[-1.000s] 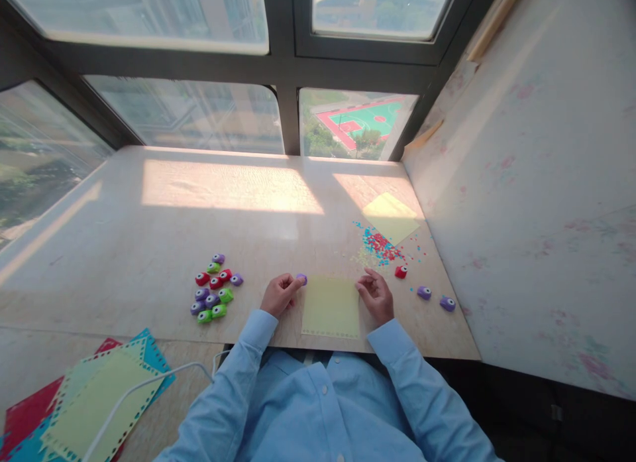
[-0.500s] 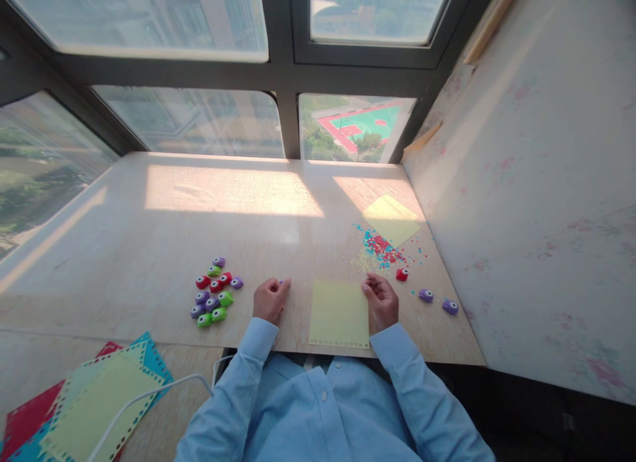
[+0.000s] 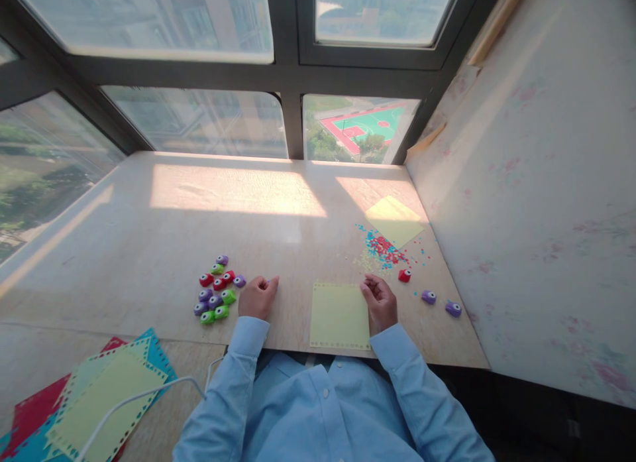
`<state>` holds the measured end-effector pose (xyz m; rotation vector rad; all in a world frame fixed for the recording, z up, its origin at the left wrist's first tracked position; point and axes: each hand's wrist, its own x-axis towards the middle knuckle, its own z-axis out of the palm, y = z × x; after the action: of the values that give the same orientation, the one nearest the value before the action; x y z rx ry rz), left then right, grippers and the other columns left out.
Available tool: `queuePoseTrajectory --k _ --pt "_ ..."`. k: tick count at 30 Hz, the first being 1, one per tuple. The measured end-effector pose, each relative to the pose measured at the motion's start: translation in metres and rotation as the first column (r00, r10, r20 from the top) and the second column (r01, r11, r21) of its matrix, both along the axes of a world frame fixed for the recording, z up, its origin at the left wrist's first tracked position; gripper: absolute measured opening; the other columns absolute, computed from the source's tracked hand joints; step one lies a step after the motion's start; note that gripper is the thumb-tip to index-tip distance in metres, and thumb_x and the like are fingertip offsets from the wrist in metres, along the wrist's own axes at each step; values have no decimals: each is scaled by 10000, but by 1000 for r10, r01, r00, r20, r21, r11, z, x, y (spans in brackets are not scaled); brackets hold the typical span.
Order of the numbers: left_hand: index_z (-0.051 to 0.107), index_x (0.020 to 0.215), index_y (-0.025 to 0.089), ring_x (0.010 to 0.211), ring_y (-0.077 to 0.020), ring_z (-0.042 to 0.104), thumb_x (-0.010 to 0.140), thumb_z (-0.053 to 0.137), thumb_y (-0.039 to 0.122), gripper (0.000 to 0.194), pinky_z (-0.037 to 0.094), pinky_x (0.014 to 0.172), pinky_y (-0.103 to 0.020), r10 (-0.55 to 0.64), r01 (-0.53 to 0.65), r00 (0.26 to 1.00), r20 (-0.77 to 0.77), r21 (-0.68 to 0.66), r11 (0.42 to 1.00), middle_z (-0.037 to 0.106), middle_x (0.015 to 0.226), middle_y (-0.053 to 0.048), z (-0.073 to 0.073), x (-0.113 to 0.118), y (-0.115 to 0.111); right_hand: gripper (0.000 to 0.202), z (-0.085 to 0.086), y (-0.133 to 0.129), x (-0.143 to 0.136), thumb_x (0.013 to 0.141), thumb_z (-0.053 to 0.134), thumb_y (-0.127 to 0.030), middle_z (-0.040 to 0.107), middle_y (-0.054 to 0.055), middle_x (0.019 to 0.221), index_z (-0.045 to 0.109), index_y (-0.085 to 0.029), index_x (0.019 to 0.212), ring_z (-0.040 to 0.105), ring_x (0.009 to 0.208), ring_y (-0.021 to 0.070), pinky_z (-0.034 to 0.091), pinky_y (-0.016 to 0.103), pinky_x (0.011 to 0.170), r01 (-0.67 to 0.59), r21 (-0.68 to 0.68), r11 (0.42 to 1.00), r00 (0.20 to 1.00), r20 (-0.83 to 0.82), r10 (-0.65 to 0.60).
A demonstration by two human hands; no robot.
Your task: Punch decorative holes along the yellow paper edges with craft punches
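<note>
A pale yellow sheet of paper (image 3: 340, 316) lies at the table's front edge, with a row of small punched shapes along its near edge. My right hand (image 3: 380, 301) is closed at the sheet's upper right corner, thumb and fingers pinching its edge. To the left of the sheet and apart from it, my left hand (image 3: 258, 297) is closed around a small craft punch, of which only a bit of purple shows. Just beyond that hand sits a cluster of red, green and purple craft punches (image 3: 214, 301).
Red, blue and yellow paper bits (image 3: 385, 250) are scattered near another yellow sheet (image 3: 395, 220). A red punch (image 3: 404, 276) and two purple punches (image 3: 428, 296) stand at right. Coloured sheets with punched borders (image 3: 106, 396) lie front left under a white cable (image 3: 134, 400).
My left hand has moved left, away from the yellow sheet and closer to the cluster of punches. My right hand stays at the sheet's corner. The view has shifted slightly.
</note>
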<state>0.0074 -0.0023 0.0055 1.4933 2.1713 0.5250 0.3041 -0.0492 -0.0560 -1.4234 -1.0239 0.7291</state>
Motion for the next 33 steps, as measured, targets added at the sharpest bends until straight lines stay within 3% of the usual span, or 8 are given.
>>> queuePoseTrajectory --k 5,11,13,15,17,19,24,33 --pt "457 597 229 674 -243 568 858 494 539 407 243 552 -292 22 -58 958 -287 -118 991 623 676 -61 14 -21 -4 301 0 -1 0 795 681 -381 697 48 832 672 -188 1026 664 741 188 574 351 713 -8 -9 1000 1000 8 8" --pt "563 678 216 721 -257 624 906 466 565 428 250 539 -287 55 -98 928 -369 -99 990 676 736 -79 30 -27 -8 309 0 -2 1 795 680 -388 704 52 835 675 -184 1028 666 743 192 573 350 708 -20 -19 1000 999 41 21" --pt "619 763 211 704 -231 631 909 503 524 364 278 547 -276 3 -21 942 -335 -51 998 676 725 -53 33 -13 -10 317 0 -2 1 794 677 -393 708 52 839 676 -181 1029 668 746 191 573 349 709 -22 -31 999 999 42 23" --pt "666 879 216 696 -198 636 912 543 439 257 333 582 -263 -153 147 959 -239 -41 988 668 694 -16 31 7 -12 326 0 -2 1 788 679 -398 711 51 842 676 -178 1028 669 748 189 572 348 715 -20 -38 999 999 40 22" --pt "673 1071 226 769 -184 649 909 573 364 235 389 649 -257 -307 306 941 -138 -28 951 687 758 -11 23 30 -12 332 0 -2 1 781 681 -404 710 48 835 676 -178 1023 668 745 188 570 348 717 -13 -37 999 999 36 14" --pt "670 1136 246 857 -175 651 909 582 314 254 417 703 -252 -371 370 925 -88 -26 929 701 892 -21 11 49 -10 334 0 -2 1 777 682 -411 710 48 829 677 -180 1018 667 744 190 569 350 716 -3 -32 999 1000 31 4" --pt "722 979 248 849 -175 645 912 575 297 169 426 698 -262 -368 367 929 -47 -36 930 673 1008 -38 -10 66 -4 343 1 -2 -1 783 677 -416 711 55 848 676 -181 1032 673 767 197 572 360 734 2 -35 999 1000 21 -1" --pt "648 880 193 870 -197 623 919 523 213 133 416 745 -301 -298 301 941 160 5 954 622 1039 -74 -15 71 -5 329 1 -2 -1 796 670 -410 699 58 852 673 -174 1026 664 759 191 566 360 738 -10 -27 1000 999 31 10"
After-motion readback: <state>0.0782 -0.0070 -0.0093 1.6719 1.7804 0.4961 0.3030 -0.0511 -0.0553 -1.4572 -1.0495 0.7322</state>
